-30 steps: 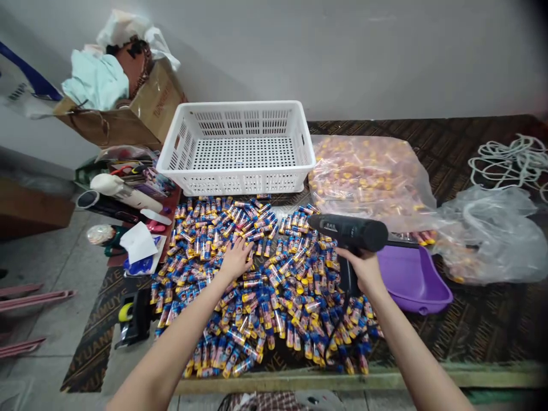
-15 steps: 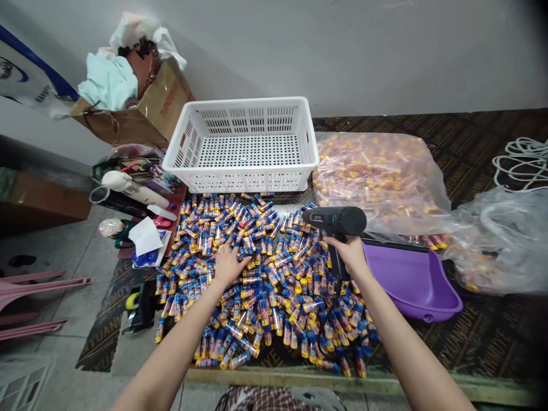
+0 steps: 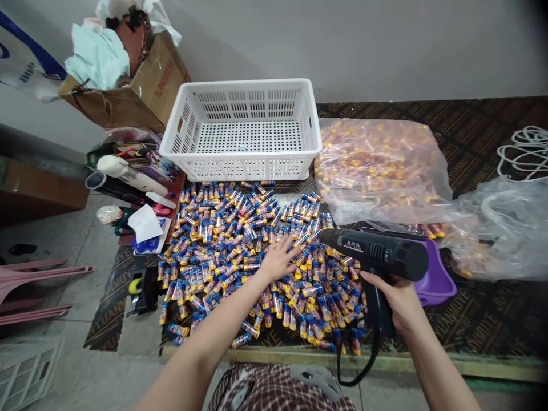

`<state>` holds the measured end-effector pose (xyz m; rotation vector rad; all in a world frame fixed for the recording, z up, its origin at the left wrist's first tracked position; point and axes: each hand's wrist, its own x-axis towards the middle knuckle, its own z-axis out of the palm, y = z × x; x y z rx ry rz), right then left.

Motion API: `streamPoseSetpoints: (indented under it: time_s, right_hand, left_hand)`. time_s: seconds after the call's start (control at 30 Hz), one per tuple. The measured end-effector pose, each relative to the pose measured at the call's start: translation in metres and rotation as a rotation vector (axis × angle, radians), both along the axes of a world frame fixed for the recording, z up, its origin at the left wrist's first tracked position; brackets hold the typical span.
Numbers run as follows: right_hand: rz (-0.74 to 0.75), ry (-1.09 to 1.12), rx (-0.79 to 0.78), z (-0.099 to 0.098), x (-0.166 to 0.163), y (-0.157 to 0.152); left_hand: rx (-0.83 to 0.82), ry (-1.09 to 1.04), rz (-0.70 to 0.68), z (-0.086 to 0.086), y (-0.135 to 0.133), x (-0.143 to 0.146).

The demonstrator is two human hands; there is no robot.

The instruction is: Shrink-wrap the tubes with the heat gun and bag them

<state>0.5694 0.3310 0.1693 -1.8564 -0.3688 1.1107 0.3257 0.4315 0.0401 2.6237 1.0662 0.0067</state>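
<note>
- The left hand point(image 3: 280, 260) has slid rightward across the pile of small blue tubes point(image 3: 222, 240) on the bench point(image 3: 492, 325). It lies flat and open on them, fingers spread, gripping nothing.
- The right hand point(image 3: 396, 297) is closed round the handle of the black heat gun point(image 3: 377, 253), which has come lower and nearer the body, in front of the purple scoop point(image 3: 436, 279).
- The gun's nozzle now sits just beside the left fingertips, so the pile's right-centre looks to be the patch being worked.
</note>
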Motion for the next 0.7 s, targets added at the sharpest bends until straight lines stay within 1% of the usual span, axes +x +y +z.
streamPoseSetpoints:
  time_s: [0.03,0.07,0.1,0.17,0.23,0.3,0.37,0.43,0.5,0.6,0.7]
  right_hand:
    - [-0.014,-0.005,-0.002,0.003,-0.001,-0.006]
    - [-0.025,-0.021,0.002,0.005,-0.001,-0.011]
    - [-0.033,-0.039,0.007,0.007,-0.001,-0.016]
    - [-0.036,-0.056,0.014,0.009,0.001,-0.023]
    - [-0.024,-0.063,0.020,0.006,0.004,-0.030]
    - [0.005,-0.076,0.028,0.000,0.005,-0.034]
    - [0.035,-0.089,0.039,-0.007,0.004,-0.036]
    - [0.069,-0.084,0.034,-0.013,-0.001,-0.034]
    - [0.105,-0.068,0.026,-0.017,-0.008,-0.031]
    - [0.181,-0.067,0.050,-0.016,-0.021,-0.025]
    - [0.284,-0.097,0.076,-0.014,-0.031,-0.023]
  left_hand:
    - [-0.025,-0.002,-0.113,-0.003,0.000,0.012]
    - [-0.045,0.008,-0.171,-0.007,0.003,0.019]
    - [-0.059,0.029,-0.170,-0.011,0.009,0.021]
    - [-0.062,0.089,-0.052,-0.017,0.028,0.008]
    - [-0.040,0.152,0.090,-0.020,0.050,-0.017]
    - [-0.023,0.203,0.186,-0.018,0.067,-0.044]
    - [0.004,0.209,0.237,-0.012,0.072,-0.066]
    - [0.052,0.167,0.276,-0.003,0.065,-0.079]
    - [0.094,0.114,0.341,0.006,0.049,-0.086]
    - [0.102,0.059,0.504,0.013,0.015,-0.097]
    - [0.100,-0.011,0.659,0.014,-0.024,-0.116]
